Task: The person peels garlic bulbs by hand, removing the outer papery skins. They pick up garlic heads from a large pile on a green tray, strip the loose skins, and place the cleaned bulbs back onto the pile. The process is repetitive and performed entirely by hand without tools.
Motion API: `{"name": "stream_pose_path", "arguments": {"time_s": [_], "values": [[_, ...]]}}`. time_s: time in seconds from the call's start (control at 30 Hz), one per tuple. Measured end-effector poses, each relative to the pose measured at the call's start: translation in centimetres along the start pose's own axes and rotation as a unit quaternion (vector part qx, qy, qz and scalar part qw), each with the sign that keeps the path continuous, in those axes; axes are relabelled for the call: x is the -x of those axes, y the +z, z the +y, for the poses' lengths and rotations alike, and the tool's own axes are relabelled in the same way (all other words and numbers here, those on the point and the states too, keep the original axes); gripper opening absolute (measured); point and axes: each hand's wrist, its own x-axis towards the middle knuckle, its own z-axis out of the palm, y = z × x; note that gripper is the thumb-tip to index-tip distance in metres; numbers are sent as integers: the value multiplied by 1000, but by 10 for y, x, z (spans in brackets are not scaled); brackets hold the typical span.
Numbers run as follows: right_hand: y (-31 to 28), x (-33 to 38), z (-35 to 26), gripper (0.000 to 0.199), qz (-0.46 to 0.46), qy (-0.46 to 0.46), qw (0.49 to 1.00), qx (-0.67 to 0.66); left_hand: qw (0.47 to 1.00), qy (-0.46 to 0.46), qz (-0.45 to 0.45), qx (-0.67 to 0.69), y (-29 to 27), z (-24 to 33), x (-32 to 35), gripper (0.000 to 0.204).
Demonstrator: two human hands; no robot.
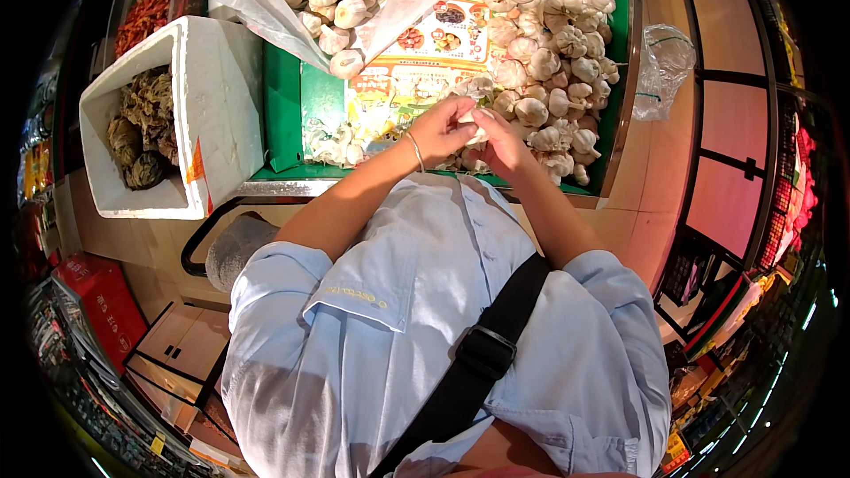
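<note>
Close to the near edge of a green-lined bin (pixel 283 111), my left hand (pixel 440 134) and my right hand (pixel 503 143) meet around a pale garlic bulb (pixel 476 131). Both sets of fingers are closed on it and partly cover it. Heaped garlic bulbs (pixel 553 66) fill the bin's right side, just beyond and beside my right hand. A white plastic bag (pixel 243 0) lies spread at the far side, with more garlic bulbs (pixel 350 13) in its opening. Between these lies a colourful printed sheet (pixel 412 66). Loose garlic skins (pixel 332 143) are scattered left of my left wrist.
A white foam box (pixel 232 93) holding brown dried bundles (pixel 142 128) stands left of the bin. Behind it sit red dried chillies (pixel 149 16). A crumpled clear bag (pixel 664 71) lies right of the bin. A grey-topped stool (pixel 243 248) and a red carton (pixel 99 310) are at the left.
</note>
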Motion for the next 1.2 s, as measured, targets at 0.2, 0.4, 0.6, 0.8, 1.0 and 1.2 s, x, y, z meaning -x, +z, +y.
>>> {"name": "stream_pose_path", "arguments": {"time_s": [0.2,0.4,0.6,0.8,1.0,1.2], "values": [[-32,-9,3,24,-75,-11,968,-240,884,-68,-66,-459,-22,-53,1,47],[-32,-5,-2,19,-144,-61,936,-316,808,-109,-23,-578,-15,-65,11,55],[-21,4,-8,21,-26,-46,978,-204,882,-200,105,-414,-43,-62,11,49],[-18,-11,20,24,68,-96,980,159,954,-231,81,174,-57,-37,7,31],[-12,-13,27,48,-42,-49,998,6,983,-127,16,134,-12,-12,4,41],[-25,-6,13,64,-38,-26,998,-31,997,-16,-73,-25,14,1,-22,49]]}}
